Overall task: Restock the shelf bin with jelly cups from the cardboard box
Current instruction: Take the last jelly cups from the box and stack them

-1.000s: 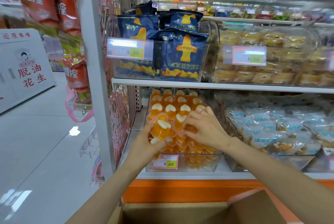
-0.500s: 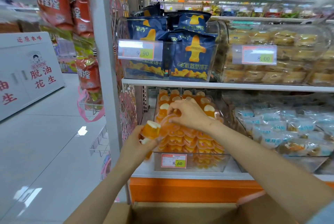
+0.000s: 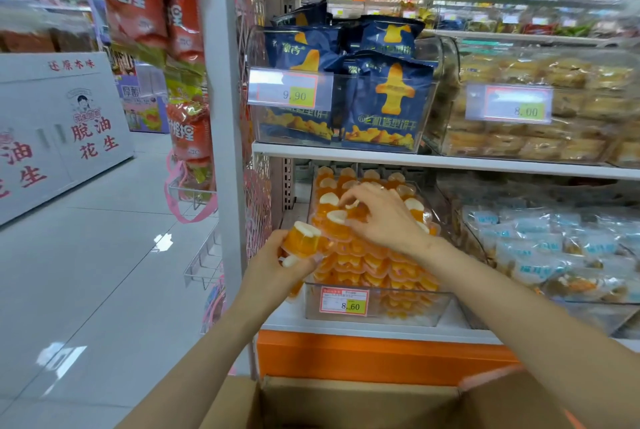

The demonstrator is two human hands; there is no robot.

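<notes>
2 hands restock a shelf bin (image 3: 445, 305).
Left hand (image 3: 277, 264) grips orange jelly cups (image 3: 304, 240) just beside the bin; right hand (image 3: 386, 219) pinches a cup (image 3: 352, 205) atop its pile. Cardboard box (image 3: 346, 406) below.

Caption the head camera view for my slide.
Left hand grips jelly cups beside the shelf bin; right hand pinches another atop the pile.
</notes>
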